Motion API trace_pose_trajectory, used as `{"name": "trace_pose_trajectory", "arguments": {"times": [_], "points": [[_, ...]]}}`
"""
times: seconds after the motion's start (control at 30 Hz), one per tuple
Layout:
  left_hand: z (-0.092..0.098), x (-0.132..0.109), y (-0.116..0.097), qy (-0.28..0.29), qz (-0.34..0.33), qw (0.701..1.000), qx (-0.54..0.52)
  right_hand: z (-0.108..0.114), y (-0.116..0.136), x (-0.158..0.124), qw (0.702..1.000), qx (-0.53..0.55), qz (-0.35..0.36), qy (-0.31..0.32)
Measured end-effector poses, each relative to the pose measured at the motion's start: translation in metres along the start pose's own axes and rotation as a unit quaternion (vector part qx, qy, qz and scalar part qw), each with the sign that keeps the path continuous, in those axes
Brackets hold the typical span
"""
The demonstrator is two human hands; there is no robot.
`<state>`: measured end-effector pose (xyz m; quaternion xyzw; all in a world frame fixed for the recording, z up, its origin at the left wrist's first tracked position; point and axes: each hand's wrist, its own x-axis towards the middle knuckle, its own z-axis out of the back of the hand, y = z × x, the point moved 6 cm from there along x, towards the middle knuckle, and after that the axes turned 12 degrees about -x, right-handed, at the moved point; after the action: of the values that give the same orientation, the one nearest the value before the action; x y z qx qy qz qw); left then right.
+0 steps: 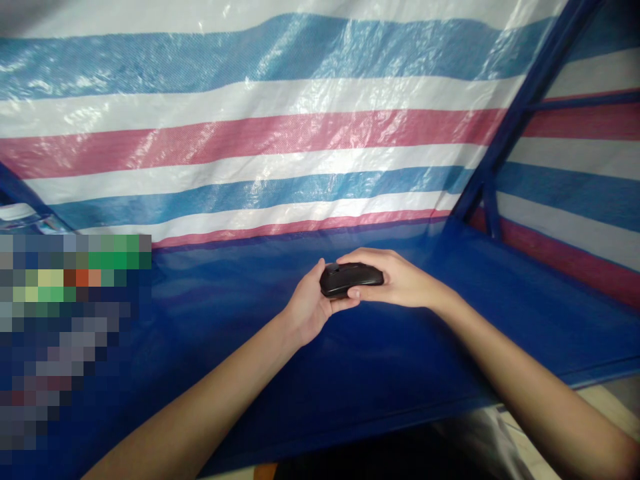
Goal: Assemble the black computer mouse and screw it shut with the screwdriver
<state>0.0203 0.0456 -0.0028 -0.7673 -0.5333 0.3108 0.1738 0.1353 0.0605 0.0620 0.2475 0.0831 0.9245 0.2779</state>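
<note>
While one blue tabletop (320, 387) spanned the lower frame, two hands (313, 307) (403, 277) together held one black mouse (347, 277) near centre.

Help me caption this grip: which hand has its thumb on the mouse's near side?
The right hand, its fingers on the far side; the left hand has its thumb at the left end of the black mouse.
</note>
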Motion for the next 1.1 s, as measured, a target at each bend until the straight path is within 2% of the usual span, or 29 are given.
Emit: {"name": "trace_pose_trajectory", "arguments": {"times": [0.23, 0.63, 1.1], "points": [[-0.0024, -0.0011, -0.0027, 0.016, -0.006, 1.0, -0.011, 0.0048, 0.0027, -0.0003, 1.0, -0.01, -0.005, -0.008], [-0.001, -0.0005, -0.0011, 0.005, -0.008, 1.0, -0.003, 0.0035, 0.0011, -0.0009, 1.0, -0.005, -0.008, 0.016], [-0.0018, -0.0004, -0.0021, 0.011, -0.021, 1.0, 0.003, 0.0049, 0.0015, -0.0007, 1.0, -0.003, -0.004, 0.013]]}}
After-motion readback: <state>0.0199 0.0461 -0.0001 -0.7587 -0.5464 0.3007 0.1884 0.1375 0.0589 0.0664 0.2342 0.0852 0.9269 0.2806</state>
